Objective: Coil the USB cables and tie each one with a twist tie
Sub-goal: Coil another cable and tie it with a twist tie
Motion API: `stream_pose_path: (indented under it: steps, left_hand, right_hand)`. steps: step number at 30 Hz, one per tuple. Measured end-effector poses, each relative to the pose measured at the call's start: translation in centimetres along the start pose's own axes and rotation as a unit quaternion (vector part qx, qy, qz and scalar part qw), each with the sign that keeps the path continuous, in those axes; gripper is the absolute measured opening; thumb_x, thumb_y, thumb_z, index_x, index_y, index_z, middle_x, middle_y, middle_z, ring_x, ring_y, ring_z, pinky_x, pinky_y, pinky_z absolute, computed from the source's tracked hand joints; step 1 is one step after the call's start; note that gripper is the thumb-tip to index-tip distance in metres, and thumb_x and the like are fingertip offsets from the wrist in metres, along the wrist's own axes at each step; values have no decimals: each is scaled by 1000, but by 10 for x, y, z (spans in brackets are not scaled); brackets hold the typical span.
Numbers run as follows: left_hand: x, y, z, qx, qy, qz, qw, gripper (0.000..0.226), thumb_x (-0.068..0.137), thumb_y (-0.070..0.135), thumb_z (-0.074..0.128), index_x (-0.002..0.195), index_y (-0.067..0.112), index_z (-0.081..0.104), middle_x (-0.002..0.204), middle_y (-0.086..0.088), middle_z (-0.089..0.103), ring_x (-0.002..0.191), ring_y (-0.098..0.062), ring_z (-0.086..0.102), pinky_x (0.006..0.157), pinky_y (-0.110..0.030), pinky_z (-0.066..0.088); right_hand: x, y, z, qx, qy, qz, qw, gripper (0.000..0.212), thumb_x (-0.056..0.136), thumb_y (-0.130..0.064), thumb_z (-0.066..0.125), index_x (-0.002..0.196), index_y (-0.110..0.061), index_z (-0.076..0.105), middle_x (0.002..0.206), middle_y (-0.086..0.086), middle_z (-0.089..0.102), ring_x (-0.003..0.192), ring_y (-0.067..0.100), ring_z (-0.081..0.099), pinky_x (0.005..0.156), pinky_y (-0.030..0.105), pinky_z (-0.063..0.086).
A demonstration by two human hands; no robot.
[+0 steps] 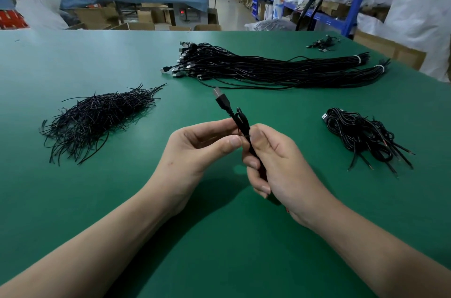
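Both hands are raised over the green table (219,236), at its near middle.

My right hand (275,163) grips a folded black USB cable (240,122). The fingers are curled round its lower part and the thumb is pressed against its side. The cable stands tilted, with its USB plug (220,98) uppermost and leaning away to the left. A small loop shows just below the plug.

My left hand (195,148) has its thumb and forefinger closed in a pinch right beside the cable, on the end of a thin twist tie (245,136) that crosses the cable at thumb height. The other left fingers are loosely bent behind. How many turns the tie makes cannot be told.

A loose pile of black twist ties (97,117) lies to the left. Further back, right of centre, lie long bundles of uncoiled USB cables (256,68), plugs to the left and the far ends bound with white bands (358,59). To the right, well apart from my hands, lies a heap of coiled cables (361,134). A few more cables (322,43) lie near the far right edge.
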State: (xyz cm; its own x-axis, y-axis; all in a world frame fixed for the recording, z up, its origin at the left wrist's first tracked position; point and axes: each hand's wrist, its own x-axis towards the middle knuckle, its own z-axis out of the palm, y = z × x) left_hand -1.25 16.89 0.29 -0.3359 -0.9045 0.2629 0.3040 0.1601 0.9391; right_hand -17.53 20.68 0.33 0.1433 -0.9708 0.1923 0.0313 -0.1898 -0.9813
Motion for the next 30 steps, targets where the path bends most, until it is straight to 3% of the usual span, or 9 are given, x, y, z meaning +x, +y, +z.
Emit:
stream_pose_path:
  steps: [5, 12, 17, 26, 30]
  left_hand:
    - [0, 1, 2, 14, 4, -1, 1000, 31, 79, 28, 83, 109, 19, 80, 108, -5, 77, 98, -7, 70, 81, -15, 50]
    - [-1, -1, 3, 36, 9, 5, 999, 33, 74, 25, 81, 105, 15, 79, 104, -6, 78, 98, -12, 73, 88, -18, 52]
    - [-2, -1, 3, 47, -8, -9, 999, 32, 77, 28, 77, 107, 18, 79, 106, -6, 78, 102, -13, 72, 89, -18, 51]
    - [-3, -2, 3, 51, -21, -31, 998, 30, 76, 22, 77, 105, 13, 79, 108, -7, 77, 104, -17, 72, 92, -22, 53]
    - [-2, -4, 1, 74, -14, -40, 996, 31, 76, 26, 79, 103, 11, 79, 108, -7, 77, 106, -19, 71, 97, -27, 52]
  right_hand:
    - [0, 0, 1, -32, 23, -10, 999, 38, 107, -43, 36, 80, -20, 51, 63, -4, 32, 40, 9, 27, 42, 19, 23]
    - [-2, -5, 3, -48, 13, -3, 999, 41, 106, -40, 35, 68, -31, 47, 62, -7, 33, 39, 7, 27, 41, 18, 23]
    - [-4, -6, 4, -66, 25, -9, 997, 36, 108, -32, 37, 76, -18, 44, 64, -1, 31, 43, 7, 25, 41, 16, 23]
    - [-4, -2, 5, -159, 39, -50, 985, 40, 108, -27, 38, 69, -34, 44, 58, -15, 37, 51, 11, 29, 46, 31, 26]
    - [-1, 3, 5, -175, 36, -44, 983, 30, 97, -36, 36, 70, -39, 47, 56, -19, 43, 52, 5, 33, 52, 28, 27]
